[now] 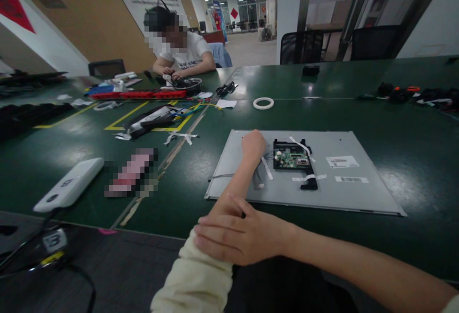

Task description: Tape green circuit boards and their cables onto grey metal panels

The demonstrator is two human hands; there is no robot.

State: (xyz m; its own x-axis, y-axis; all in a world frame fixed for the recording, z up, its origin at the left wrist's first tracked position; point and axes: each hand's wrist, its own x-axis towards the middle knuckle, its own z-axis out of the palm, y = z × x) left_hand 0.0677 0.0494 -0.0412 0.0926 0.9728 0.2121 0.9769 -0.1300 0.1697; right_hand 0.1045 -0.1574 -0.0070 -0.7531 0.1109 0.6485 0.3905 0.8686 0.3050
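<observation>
My left hand (254,144) is closed in a fist over the left part of a flat grey display panel (344,143); nothing shows in it. Across my left forearm, my right hand (233,234) is wrapped at the edge of the bunched cream sleeve (201,270). The panel lies back side up. Near its middle, a green circuit board (292,159) sits in a black frame with white tape strips (310,178). Beside my left wrist are a loose white strip (267,168) and a grey flat cable (258,179). White labels (342,161) are on its right part.
To the left lie a white power bank (70,184) and a pixelated phone-like object (132,172). A white tape roll (263,103) is beyond the panel. Farther left are a black-and-white bundle (154,119) and red strips (138,95). Across the green table (193,174), another person (191,52) handles cables.
</observation>
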